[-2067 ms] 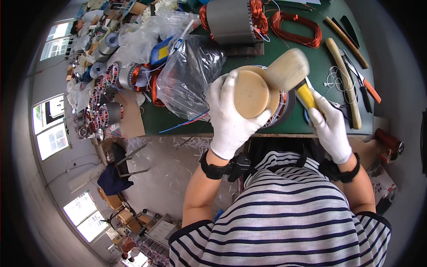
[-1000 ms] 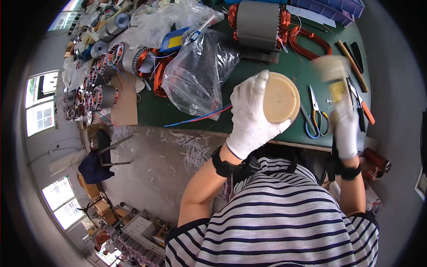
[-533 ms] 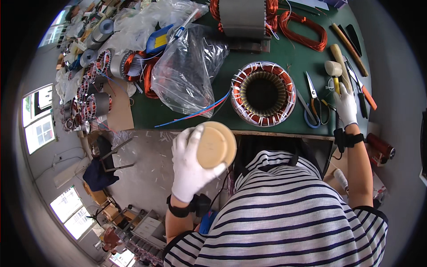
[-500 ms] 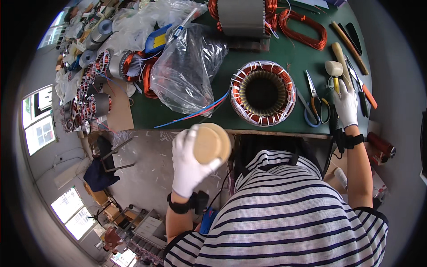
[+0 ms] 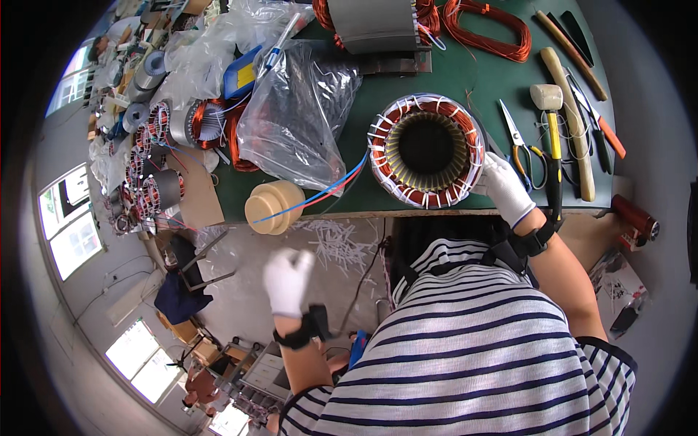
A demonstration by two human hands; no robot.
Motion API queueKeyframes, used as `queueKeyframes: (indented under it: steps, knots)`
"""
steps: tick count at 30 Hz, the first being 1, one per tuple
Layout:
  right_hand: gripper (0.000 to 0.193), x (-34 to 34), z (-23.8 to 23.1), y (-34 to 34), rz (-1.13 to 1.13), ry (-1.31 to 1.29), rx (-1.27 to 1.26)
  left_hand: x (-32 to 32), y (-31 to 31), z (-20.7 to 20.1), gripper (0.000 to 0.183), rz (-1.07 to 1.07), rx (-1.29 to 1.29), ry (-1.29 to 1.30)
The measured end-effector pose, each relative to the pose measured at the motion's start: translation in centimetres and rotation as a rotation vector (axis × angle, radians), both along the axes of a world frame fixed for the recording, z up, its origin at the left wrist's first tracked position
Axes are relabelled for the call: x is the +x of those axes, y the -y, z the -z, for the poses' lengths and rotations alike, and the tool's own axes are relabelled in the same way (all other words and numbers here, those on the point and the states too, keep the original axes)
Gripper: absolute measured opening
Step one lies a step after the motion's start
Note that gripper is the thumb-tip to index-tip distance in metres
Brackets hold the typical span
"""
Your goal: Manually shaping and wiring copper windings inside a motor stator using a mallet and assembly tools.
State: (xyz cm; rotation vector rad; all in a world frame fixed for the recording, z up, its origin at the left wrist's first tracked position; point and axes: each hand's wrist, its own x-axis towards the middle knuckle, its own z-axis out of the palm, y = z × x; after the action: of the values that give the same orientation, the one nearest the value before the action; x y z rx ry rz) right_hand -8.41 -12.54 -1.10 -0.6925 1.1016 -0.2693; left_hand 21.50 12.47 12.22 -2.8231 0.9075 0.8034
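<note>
A round motor stator (image 5: 465, 123) wound with copper and white lacing lies on the green bench with its bore facing up. My gloved right hand (image 5: 504, 187) closes against its lower right side; some fingertips are hidden there. A grey strip (image 5: 494, 138) passes partly under that hand, beside the scissors (image 5: 515, 134). My gloved left hand (image 5: 287, 280), slightly blurred, is in front of the bench with curled fingers and nothing visible in them. Just beyond it, a stepped round beige block (image 5: 276, 200) sits at the bench's front edge. Blue and red leads (image 5: 327, 190) from the stator cross over the block.
A mallet (image 5: 547, 97), a yellow-black handled tool (image 5: 555, 160), a wooden stick (image 5: 571, 109) and orange-handled pliers (image 5: 611, 142) lie at right. Clear plastic bags (image 5: 291, 116) are at left. Another stator (image 5: 374, 25) and a copper coil (image 5: 487, 29) stand farther back.
My left hand has let go of the beige block at the bench edge and drawn back. My right hand has moved left from the tools to the stator's side.
</note>
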Motion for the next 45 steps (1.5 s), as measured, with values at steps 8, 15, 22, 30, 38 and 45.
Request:
queueKeyframes:
  steps: [8,15,22,30,38,45]
  knots:
    - [0.038,2.8,-1.4,0.2,0.144,-0.006,0.115,-9.4,16.8,-2.1,0.043,0.613,-0.738,-0.445]
    - [0.048,3.7,-5.8,-0.2,0.054,-0.112,-0.041,-8.5,19.3,0.0,0.043,0.607,-0.425,-0.337]
    - [0.052,6.9,-4.2,0.8,0.175,0.301,0.215,-4.4,18.6,0.6,0.022,0.311,-0.625,-0.43]
    - [0.06,9.0,-8.1,1.9,0.141,0.195,-0.214,-2.2,18.8,-0.8,0.033,-0.153,-0.89,-0.662]
    - [0.045,6.6,-10.7,2.1,0.146,0.027,-0.413,-3.0,16.9,3.6,0.047,-0.44,-0.784,-1.056]
    - [0.025,-0.4,-2.9,2.6,0.003,-0.336,-0.85,-4.3,16.1,5.2,0.043,0.152,-0.529,-0.56]
